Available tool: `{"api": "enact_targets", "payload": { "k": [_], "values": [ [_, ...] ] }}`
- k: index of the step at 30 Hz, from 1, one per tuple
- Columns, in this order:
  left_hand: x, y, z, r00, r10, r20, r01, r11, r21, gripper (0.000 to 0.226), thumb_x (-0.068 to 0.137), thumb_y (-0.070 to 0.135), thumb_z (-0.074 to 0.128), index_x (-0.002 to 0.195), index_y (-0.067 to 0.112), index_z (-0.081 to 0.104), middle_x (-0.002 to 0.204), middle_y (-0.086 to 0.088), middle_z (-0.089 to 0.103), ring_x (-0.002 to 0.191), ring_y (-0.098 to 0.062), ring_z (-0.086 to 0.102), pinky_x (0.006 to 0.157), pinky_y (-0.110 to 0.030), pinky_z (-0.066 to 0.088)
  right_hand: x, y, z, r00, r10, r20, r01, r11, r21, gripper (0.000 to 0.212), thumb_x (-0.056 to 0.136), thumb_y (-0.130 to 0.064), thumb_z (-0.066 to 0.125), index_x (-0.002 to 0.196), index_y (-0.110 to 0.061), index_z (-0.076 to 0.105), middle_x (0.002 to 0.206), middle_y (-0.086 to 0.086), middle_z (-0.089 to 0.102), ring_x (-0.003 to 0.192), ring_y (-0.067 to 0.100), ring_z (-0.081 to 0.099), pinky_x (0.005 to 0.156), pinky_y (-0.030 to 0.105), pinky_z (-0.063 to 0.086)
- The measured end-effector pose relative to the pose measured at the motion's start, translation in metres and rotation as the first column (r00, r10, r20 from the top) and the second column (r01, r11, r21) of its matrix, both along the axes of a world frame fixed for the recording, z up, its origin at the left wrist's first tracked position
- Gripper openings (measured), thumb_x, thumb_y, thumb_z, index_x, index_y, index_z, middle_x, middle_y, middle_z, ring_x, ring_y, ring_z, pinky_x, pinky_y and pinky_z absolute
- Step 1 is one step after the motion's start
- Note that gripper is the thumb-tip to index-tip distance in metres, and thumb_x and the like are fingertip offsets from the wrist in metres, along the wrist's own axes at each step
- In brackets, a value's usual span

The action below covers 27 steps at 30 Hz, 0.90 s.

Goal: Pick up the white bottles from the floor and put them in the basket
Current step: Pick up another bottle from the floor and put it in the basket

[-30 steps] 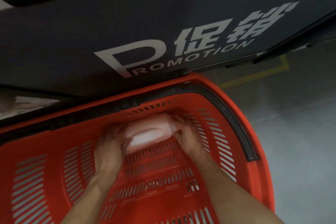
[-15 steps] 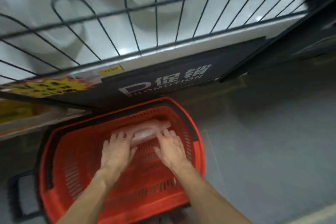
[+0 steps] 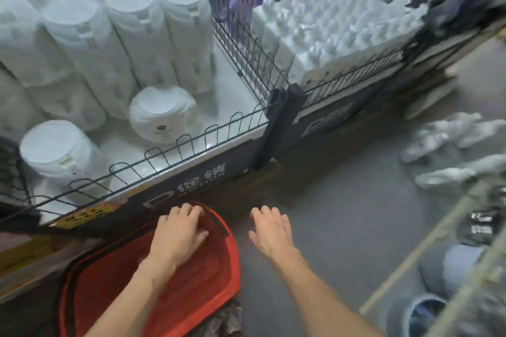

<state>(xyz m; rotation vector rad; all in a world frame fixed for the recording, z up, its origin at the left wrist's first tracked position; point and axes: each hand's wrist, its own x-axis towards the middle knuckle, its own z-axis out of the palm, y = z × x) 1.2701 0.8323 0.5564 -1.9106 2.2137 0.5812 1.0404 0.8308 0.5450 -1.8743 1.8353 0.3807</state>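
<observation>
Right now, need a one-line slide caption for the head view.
Both empty hands, left over the red basket, right over the floor, white bottles still lying ahead.

Open grey floor (image 3: 342, 227) lies ahead of the right hand (image 3: 271, 230), clear up to the white bottles (image 3: 449, 145) scattered far right. The wire-fenced display shelf (image 3: 208, 131) walls off the left; the red basket (image 3: 175, 290) sits beneath the left hand (image 3: 178, 235).
</observation>
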Motion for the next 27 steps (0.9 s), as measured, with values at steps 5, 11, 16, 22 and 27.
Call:
{"api": "enact_targets", "payload": {
  "k": [5,11,16,22,27],
  "values": [
    [-0.093,-0.048,0.071,0.967,-0.254,-0.012,0.25,0.96,-0.123,0.044,0.089,0.056,0.061,0.124,0.029,0.054,0.122,0.004,0.056,0.119,-0.025,0.053,0.091,-0.042,0.044,-0.083,0.001,0.069,0.976,-0.208,-0.062,0.207,0.978,-0.02,0.028,0.097,-0.032,0.055,0.122,-0.02,0.057,0.127,0.005,0.06,0.124,0.03,0.052,0.099,0.042,0.038],
    [-0.249,-0.112,0.129,0.852,-0.523,0.003,0.512,0.832,-0.215,0.043,0.095,0.056,0.055,0.128,0.029,0.048,0.125,0.004,0.054,0.118,-0.022,0.05,0.095,-0.04,0.043,-0.224,-0.007,0.137,0.889,-0.454,-0.058,0.443,0.885,-0.142,0.027,0.096,-0.036,0.057,0.119,-0.021,0.061,0.126,0.006,0.062,0.122,0.031,0.055,0.097,0.039,0.04],
    [-0.397,-0.157,0.153,0.692,-0.721,0.035,0.711,0.672,-0.206,0.043,0.092,0.058,0.057,0.122,0.028,0.048,0.121,0.003,0.053,0.117,-0.023,0.051,0.089,-0.039,0.044,-0.351,-0.011,0.166,0.792,-0.604,-0.091,0.581,0.791,-0.191,0.031,0.095,-0.037,0.058,0.122,-0.022,0.06,0.131,0.007,0.061,0.127,0.031,0.054,0.101,0.04,0.042],
    [-0.538,-0.188,0.173,0.579,-0.815,0.031,0.807,0.567,-0.167,0.041,0.093,0.054,0.058,0.122,0.028,0.048,0.121,0.002,0.052,0.116,-0.023,0.05,0.088,-0.039,0.043,-0.472,-0.013,0.183,0.677,-0.735,-0.041,0.715,0.67,-0.198,0.035,0.096,-0.04,0.058,0.126,-0.022,0.056,0.133,0.007,0.06,0.128,0.032,0.054,0.103,0.041,0.043],
    [-0.638,-0.236,0.179,0.529,-0.849,0.024,0.834,0.514,-0.202,0.04,0.09,0.05,0.061,0.121,0.027,0.049,0.119,0.002,0.053,0.115,-0.025,0.051,0.091,-0.042,0.046,-0.559,-0.038,0.189,0.61,-0.792,-0.041,0.768,0.603,-0.215,0.038,0.096,-0.038,0.057,0.13,-0.021,0.055,0.135,0.005,0.061,0.127,0.031,0.054,0.1,0.043,0.043]
  ]
}}
